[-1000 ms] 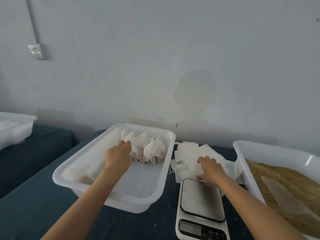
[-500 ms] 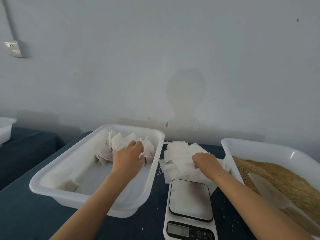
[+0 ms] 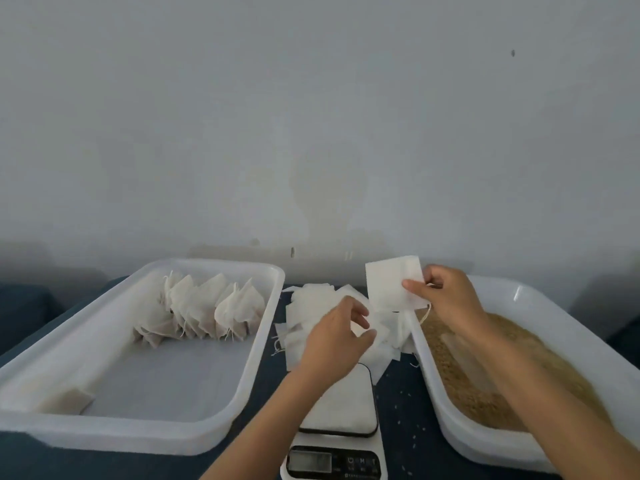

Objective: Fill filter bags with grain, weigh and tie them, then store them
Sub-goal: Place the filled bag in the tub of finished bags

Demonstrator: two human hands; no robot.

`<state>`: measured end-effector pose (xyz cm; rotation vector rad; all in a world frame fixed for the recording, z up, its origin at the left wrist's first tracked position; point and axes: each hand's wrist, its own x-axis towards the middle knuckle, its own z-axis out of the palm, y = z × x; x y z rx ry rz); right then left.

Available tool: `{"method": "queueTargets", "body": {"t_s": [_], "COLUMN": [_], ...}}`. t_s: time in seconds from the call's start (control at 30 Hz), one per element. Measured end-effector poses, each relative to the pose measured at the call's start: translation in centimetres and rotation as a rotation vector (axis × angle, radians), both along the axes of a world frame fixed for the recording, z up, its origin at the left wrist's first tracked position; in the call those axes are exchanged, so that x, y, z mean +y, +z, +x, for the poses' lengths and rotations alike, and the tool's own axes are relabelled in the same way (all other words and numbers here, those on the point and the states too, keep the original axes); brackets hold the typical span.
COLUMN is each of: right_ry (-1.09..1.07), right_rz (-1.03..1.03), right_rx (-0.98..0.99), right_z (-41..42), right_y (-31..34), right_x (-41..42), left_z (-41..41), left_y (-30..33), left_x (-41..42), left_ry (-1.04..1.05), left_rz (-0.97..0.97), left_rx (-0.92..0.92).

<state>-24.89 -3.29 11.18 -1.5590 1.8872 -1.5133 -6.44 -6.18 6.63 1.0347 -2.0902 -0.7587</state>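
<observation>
Above the loose pile of empty bags, the right hand is now pinching one lifted filter bag; the left hand, out of the storage tub, is reaching toward it, fingers loosely apart, holding nothing. Filling is coming next.

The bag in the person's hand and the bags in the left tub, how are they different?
The held bag is flat and looks empty; the stored bags are puffed out.
The held bag's top is open and square; the stored bags are gathered to a point at the top.
The held bag is up in the air, pinched by the right hand; the stored bags stand in a row in the left tub.
Both are white filter bags.
</observation>
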Motion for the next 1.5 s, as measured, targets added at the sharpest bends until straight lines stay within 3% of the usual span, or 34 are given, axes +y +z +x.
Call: {"method": "queueTargets", "body": {"t_s": [0.1,0.2,0.27,0.33,0.47,0.57,0.63,0.7,0.77,0.9,1.23,1.5], "right_ry": [0.048,0.140,0.163,0.146,0.024,-0.196,-0.246,-0.219,-0.194,-0.013,-0.001,0.075], "right_rz": [-0.018,0.011,0.035,0.057,0.036,0.058,0.131,0.166,0.155,0.111,0.123,0.111], "right_rx": [-0.311,-0.578,-0.672,-0.705,-0.663,-0.380,-0.186,-0.080,0.018,-0.274,-0.067,-0.185], "right_z": [-2.1,-4.5,-5.8,-7.0,-9.1,-10.2,-10.4,-10.2,-10.0,-9.7,-9.6,-9.5], "right_y": [0.6,0.1,-0.9,-2.2,-3.8,-4.5,-5.2,-5.9,-6.3,-6.5,-6.9,-6.6], "right_x": [3.8,7.3,9.2,10.6,12.4,12.8,12.5,12.1,12.1,12.6,12.3,12.3], "left_z": [-3.7,-7.3,-9.4,-11.0,-13.7,-15.0,-15.8,-16.4,-16.5,-16.6,-16.6,-16.6], "left_y": [0.3,0.6,0.5,0.1,-1.2,-1.8,-2.0,-2.1,-2.1,-2.4,-3.1,-3.2], "left_x": [1.3,2.5,3.4,4.2,5.2,6.0,6.6,7.2,7.4,7.2,6.9,6.5], "left_ry": [-0.063,-0.138,-0.218,-0.253,-0.161,-0.031,-0.183,-0.406,-0.503,-0.427,-0.294,-0.338], "left_rz": [0.143,0.422,0.560,0.579,0.445,0.155,0.156,0.266,0.314,0.313,0.292,0.218], "left_rx": [0.180,0.373,0.487,0.507,0.381,0.206,0.199,0.216,0.218,0.200,0.224,0.253]}}
